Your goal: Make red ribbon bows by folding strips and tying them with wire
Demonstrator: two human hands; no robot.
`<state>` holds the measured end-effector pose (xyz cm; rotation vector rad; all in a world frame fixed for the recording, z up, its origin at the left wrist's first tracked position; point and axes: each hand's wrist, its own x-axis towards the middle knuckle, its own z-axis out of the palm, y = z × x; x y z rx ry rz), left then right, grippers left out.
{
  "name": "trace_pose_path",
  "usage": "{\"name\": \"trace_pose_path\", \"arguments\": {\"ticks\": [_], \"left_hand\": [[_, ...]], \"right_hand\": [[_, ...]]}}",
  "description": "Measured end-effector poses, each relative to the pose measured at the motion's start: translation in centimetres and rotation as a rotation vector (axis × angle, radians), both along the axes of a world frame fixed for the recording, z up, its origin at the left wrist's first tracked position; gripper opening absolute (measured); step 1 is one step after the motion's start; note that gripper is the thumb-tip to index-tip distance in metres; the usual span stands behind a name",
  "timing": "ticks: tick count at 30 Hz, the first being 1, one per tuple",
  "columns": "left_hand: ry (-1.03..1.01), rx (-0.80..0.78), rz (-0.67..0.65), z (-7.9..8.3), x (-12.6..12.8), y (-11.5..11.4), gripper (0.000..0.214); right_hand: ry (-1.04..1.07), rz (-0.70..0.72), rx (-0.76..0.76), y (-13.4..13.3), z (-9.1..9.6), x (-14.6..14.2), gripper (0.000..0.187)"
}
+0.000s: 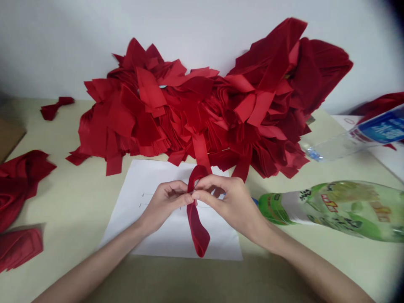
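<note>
Both hands meet over a white sheet of paper (158, 244) that carries a few short black marks. Between them is a looped red velvet ribbon (198, 231), pinched at its middle, with one loop standing up and the other hanging toward me. My left hand (164, 202) grips the ribbon's middle from the left, thumb and fingers pressed together. My right hand (230, 200) pinches the same spot from the right, thumb tip against the left thumb. Whatever lies right between the fingertips is hidden.
A large heap of cut red ribbon strips (186, 109) lies against the wall. More red pieces (25, 181) are at the left, with a small bow-shaped piece (57, 107) behind. A green-labelled bottle (341, 208) and a clear, blue-labelled bottle (375, 130) lie on the right.
</note>
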<state>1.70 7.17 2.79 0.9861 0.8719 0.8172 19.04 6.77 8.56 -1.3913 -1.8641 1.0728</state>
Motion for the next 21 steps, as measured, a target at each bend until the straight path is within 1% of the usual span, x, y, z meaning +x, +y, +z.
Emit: {"name": "trace_pose_path", "arguments": {"ticks": [5, 11, 16, 21], "left_hand": [[0.04, 0.001, -0.018, 0.4, 0.1, 0.0, 0.016], [0.05, 0.003, 0.03, 0.3, 0.1, 0.1, 0.014], [-0.016, 0.003, 0.029, 0.1, 0.1, -0.1, 0.014], [0.008, 0.038, 0.064, 0.4, 0.3, -0.1, 0.01]], "right_hand": [[-0.03, 0.014, 0.006, 0.0, -0.3, 0.0, 0.013], [-0.081, -0.008, -0.01, 0.1, -0.1, -0.1, 0.012], [0.003, 0.038, -0.052, 0.1, -0.3, 0.0, 0.014], [0.084, 0.008, -0.052, 0.5, -1.2, 0.0, 0.012]]}}
